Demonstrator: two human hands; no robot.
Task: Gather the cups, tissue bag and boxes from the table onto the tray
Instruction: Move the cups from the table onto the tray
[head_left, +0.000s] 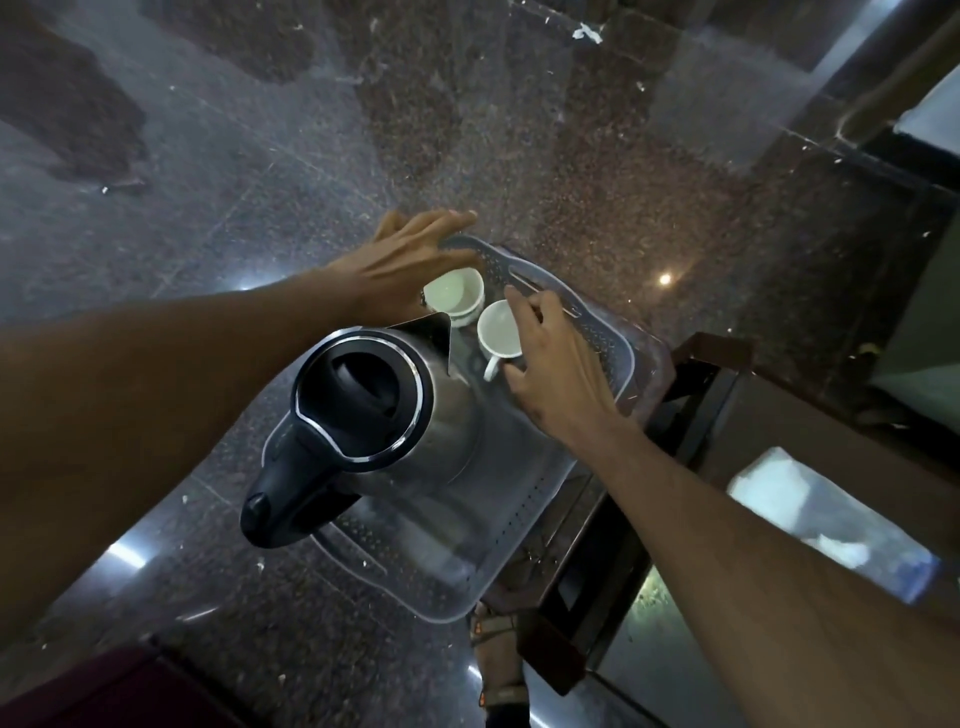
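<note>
A clear plastic tray (619, 364) rests on a small dark wooden table (698, 358). At the tray's far end stand two white cups. The left cup (456, 292) seems to sit stacked in another cup. My left hand (402, 262) lies flat over its far-left side, fingers stretched out and reaching past the tray's corner. The right cup (497, 328) has its handle pointing toward me. My right hand (553, 358) curls around it, with the index finger on the far rim and the thumb by the handle. No boxes are visible.
A steel electric kettle (374, 410) with a black lid and handle fills the middle of the tray, its spout close to the cups. A pale plastic-wrapped packet (815, 512) lies lower right. Speckled granite floor surrounds the table. My sandalled foot (493, 649) shows below the tray.
</note>
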